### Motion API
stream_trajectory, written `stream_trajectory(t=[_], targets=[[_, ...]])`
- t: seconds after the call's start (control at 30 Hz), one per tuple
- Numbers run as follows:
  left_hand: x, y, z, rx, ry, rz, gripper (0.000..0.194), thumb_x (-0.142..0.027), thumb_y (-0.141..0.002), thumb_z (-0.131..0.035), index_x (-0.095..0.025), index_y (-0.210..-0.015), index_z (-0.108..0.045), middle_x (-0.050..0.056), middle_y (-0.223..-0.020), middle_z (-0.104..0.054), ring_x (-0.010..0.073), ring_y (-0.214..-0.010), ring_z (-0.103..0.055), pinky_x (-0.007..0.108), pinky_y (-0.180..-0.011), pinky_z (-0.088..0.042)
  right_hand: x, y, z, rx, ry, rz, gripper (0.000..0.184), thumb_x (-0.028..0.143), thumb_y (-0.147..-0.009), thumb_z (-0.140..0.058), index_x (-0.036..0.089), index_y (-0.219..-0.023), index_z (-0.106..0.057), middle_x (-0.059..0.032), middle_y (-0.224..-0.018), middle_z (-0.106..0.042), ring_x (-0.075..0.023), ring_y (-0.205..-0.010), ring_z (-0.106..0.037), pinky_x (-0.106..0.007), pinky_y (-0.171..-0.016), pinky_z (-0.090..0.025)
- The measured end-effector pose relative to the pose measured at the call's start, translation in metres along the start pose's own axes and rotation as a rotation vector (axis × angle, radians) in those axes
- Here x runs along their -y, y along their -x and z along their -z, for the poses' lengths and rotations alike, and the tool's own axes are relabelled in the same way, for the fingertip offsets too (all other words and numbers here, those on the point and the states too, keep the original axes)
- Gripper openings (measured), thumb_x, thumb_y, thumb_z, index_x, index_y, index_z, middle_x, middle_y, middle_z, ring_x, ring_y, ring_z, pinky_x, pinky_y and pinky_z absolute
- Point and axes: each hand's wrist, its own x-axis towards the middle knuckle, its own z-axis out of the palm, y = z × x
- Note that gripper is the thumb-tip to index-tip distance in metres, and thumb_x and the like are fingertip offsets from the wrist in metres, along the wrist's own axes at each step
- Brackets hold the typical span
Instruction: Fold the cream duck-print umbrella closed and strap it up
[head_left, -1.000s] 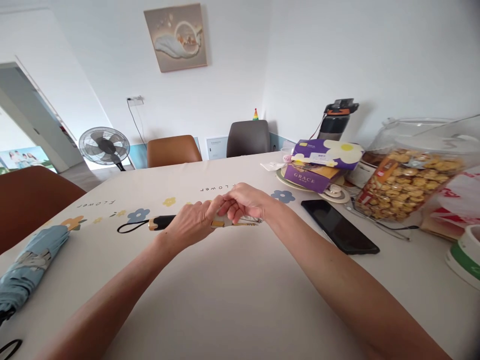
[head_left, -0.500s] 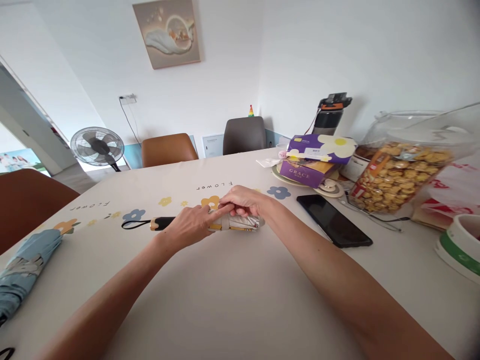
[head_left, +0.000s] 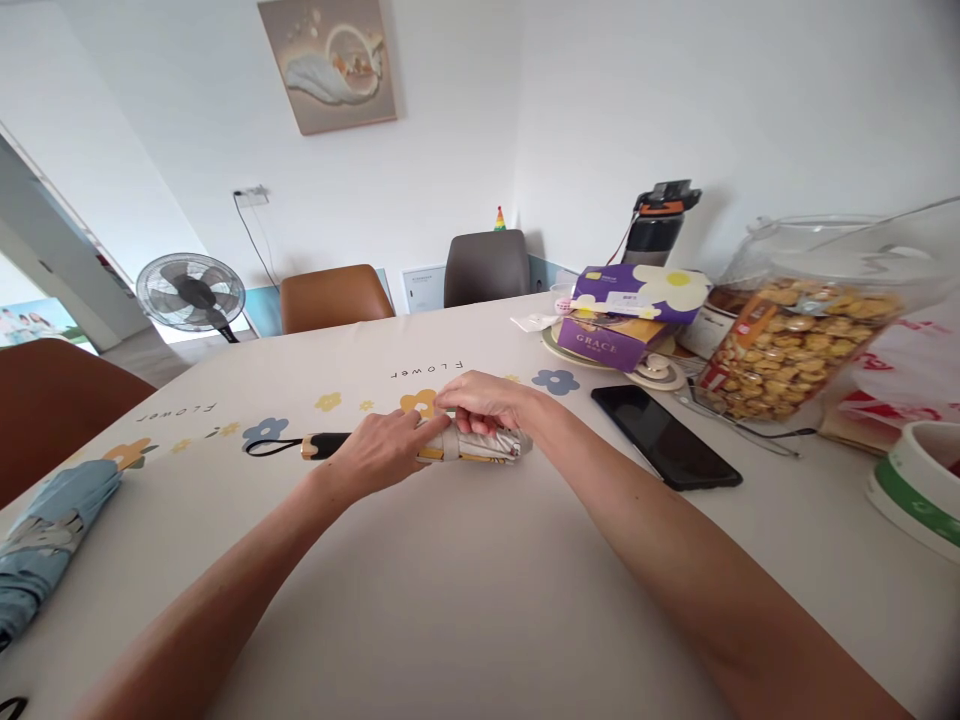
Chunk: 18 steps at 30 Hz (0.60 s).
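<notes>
Clasping a folded cream umbrella [head_left: 480, 447] with the left hand [head_left: 384, 448], with fingers bent and closed over its middle, and with one digit stretched toward the pale band [head_left: 450, 442] around it. Curling the right hand [head_left: 486, 402] at the umbrella's far side, with thumb and fingertips drawn together near the band (cannot tell whether pinching any cloth). Lying crosswise on the table [head_left: 450, 590] under both hands, with a black handle [head_left: 328, 446] emerging to the left and ending in a dark wrist loop [head_left: 271, 447]. Farther out on the right, next to a black phone [head_left: 664, 436], then to a purple box [head_left: 606, 341] and a clear jar [head_left: 799, 350] of snacks. Off to the left, across from a folded blue umbrella [head_left: 56, 540]. Beyond the table edge, facing a brown chair [head_left: 337, 300], a grey chair [head_left: 487, 268] and a fan [head_left: 191, 292].
</notes>
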Motion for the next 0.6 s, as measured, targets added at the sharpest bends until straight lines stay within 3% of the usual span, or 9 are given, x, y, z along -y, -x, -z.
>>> stream_trajectory(t=[0.13,0.23,0.33,0.4,0.43,0.5,0.6], targets=[[0.002,0.001,0.001,-0.004,0.024,0.033,0.04,-0.035,-0.083,-0.047,-0.027,-0.122,-0.045,0.005,-0.083,-0.058,0.0207,-0.076,-0.056,0.029,-0.062,-0.041,0.001,0.0,0.003,-0.115,-0.074,0.065,0.022,0.023,-0.075,-0.062,0.017,-0.096,-0.06,0.0003,-0.05,-0.058,-0.0096,-0.033,-0.045,-0.02,-0.031,-0.031],[0.01,0.004,0.009,-0.049,0.192,0.137,0.049,-0.037,-0.078,-0.055,-0.031,-0.126,-0.045,0.004,-0.092,-0.062,0.0222,-0.081,-0.059,0.032,-0.067,-0.043,0.001,-0.003,0.018,-0.4,-0.231,0.207,0.014,0.018,-0.076,-0.06,0.015,-0.089,-0.059,-0.0045,-0.064,-0.062,-0.0113,-0.043,-0.054,-0.021,-0.035,-0.038],[0.019,0.008,0.021,-0.059,0.678,0.313,0.056,-0.042,-0.069,-0.063,-0.031,-0.123,-0.049,0.002,-0.093,-0.064,0.0199,-0.077,-0.06,0.03,-0.065,-0.045,-0.001,-0.004,0.04,-0.712,-0.405,0.351,0.007,0.013,-0.076,-0.056,0.014,-0.082,-0.058,-0.0059,-0.074,-0.063,-0.0112,-0.054,-0.059,-0.021,-0.043,-0.046],[0.023,0.01,0.027,-0.028,1.119,0.354,0.054,-0.046,-0.067,-0.064,-0.022,-0.114,-0.054,0.004,-0.087,-0.063,0.0169,-0.067,-0.058,0.028,-0.057,-0.046,-0.003,-0.004,0.049,-0.781,-0.486,0.382,0.006,0.012,-0.076,-0.055,0.015,-0.08,-0.057,-0.0061,-0.078,-0.063,-0.0121,-0.059,-0.061,-0.022,-0.048,-0.049],[0.024,0.011,0.029,-0.013,1.33,0.34,0.051,-0.047,-0.067,-0.063,-0.018,-0.109,-0.055,0.006,-0.084,-0.061,0.0154,-0.062,-0.056,0.028,-0.053,-0.045,-0.003,-0.004,0.05,-0.745,-0.507,0.376,0.004,0.013,-0.076,-0.056,0.015,-0.08,-0.057,-0.0066,-0.079,-0.064,-0.0133,-0.062,-0.063,-0.024,-0.05,-0.051],[0.024,0.012,0.03,-0.002,1.647,0.294,0.047,-0.049,-0.068,-0.06,-0.014,-0.099,-0.054,0.007,-0.08,-0.058,0.0127,-0.054,-0.05,0.027,-0.047,-0.042,-0.003,-0.002,0.046,-0.554,-0.509,0.353,0.005,0.019,-0.077,-0.059,0.014,-0.079,-0.057,-0.0083,-0.083,-0.065,-0.017,-0.067,-0.065,-0.029,-0.055,-0.055],[0.021,0.011,0.028,-0.021,1.824,0.297,0.044,-0.053,-0.072,-0.052,-0.015,-0.093,-0.053,0.007,-0.078,-0.054,0.0104,-0.052,-0.044,0.026,-0.044,-0.04,0.003,0.006,0.03,-0.161,-0.444,0.354,0.016,0.028,-0.078,-0.062,0.013,-0.082,-0.061,-0.0117,-0.091,-0.067,-0.0215,-0.078,-0.067,-0.033,-0.063,-0.058]])
